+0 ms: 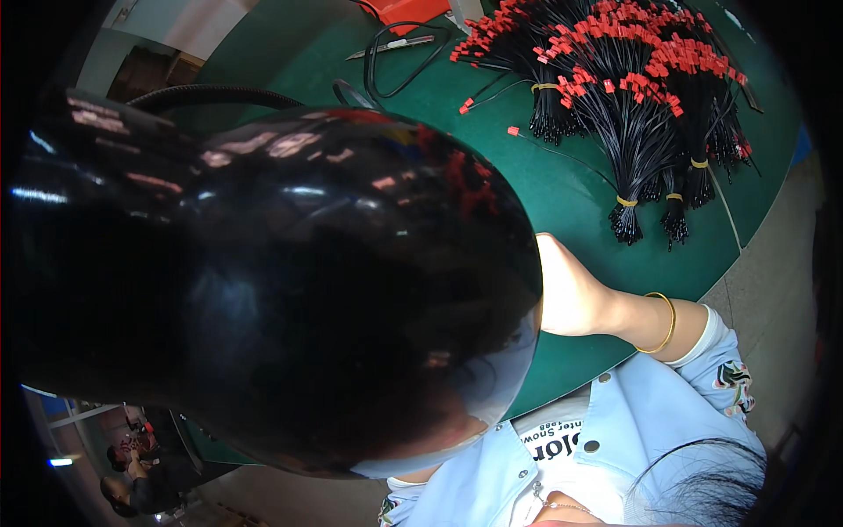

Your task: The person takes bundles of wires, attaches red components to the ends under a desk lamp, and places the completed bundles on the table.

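Observation:
A big glossy black rounded object (263,281) fills the left and middle of the view and hides most of what lies under it. My right hand (571,294) reaches in from the lower right over the green table (562,211). A thin gold bangle (663,322) sits on its wrist. The fingers disappear behind the black object, so whatever they touch is hidden. My left hand is out of sight. Several bundles of black wires with red tags (632,97), tied with yellow bands, lie on the table's far right, apart from my hand.
A utility knife (391,46), a looped black cord (399,70) and a red-orange object (404,10) lie at the table's far edge. The table's curved edge meets grey floor (773,281) at the right. Other people (132,479) sit at the lower left.

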A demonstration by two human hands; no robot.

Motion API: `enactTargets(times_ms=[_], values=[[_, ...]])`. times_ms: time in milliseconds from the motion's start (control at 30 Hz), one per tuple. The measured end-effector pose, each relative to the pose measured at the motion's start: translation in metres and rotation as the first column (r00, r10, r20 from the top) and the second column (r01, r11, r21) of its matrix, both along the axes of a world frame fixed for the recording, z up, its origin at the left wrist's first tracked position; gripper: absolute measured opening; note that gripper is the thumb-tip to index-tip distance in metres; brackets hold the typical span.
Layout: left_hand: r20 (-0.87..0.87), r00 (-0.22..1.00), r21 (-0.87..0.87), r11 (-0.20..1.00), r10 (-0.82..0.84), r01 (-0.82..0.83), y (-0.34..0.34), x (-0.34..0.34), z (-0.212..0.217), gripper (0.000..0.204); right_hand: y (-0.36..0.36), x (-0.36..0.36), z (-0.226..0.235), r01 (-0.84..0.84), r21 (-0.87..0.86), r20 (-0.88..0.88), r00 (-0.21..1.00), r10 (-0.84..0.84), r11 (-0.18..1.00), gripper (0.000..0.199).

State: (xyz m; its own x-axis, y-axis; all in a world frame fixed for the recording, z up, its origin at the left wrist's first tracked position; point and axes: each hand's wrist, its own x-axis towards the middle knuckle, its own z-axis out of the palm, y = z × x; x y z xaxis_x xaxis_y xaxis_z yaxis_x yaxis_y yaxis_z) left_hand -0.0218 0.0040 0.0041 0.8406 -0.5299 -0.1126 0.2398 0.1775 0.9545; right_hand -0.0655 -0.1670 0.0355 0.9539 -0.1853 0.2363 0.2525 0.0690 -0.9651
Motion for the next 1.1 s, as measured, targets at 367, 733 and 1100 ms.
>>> enactTargets(times_ms=[367, 733, 1100], values=[[-0.008, 0.993, -0.028, 0.993, 0.119, -0.119, -0.007, -0.007, 0.008, 0.044, -0.003, 0.004, -0.004, -0.067, 0.11, 0.046, 0.997, 0.062, 0.992, 0.031], [0.185, 0.983, 0.066, 0.998, -0.005, -0.007, 0.002, -0.003, -0.004, 0.036, -0.007, 0.004, -0.004, -0.108, 0.104, 0.055, 0.993, 0.102, 0.989, 0.028], [0.103, 0.987, 0.026, 0.992, 0.12, -0.124, -0.006, -0.008, 0.004, 0.029, -0.008, 0.004, -0.002, -0.107, 0.067, 0.073, 0.992, 0.102, 0.992, 0.027]])
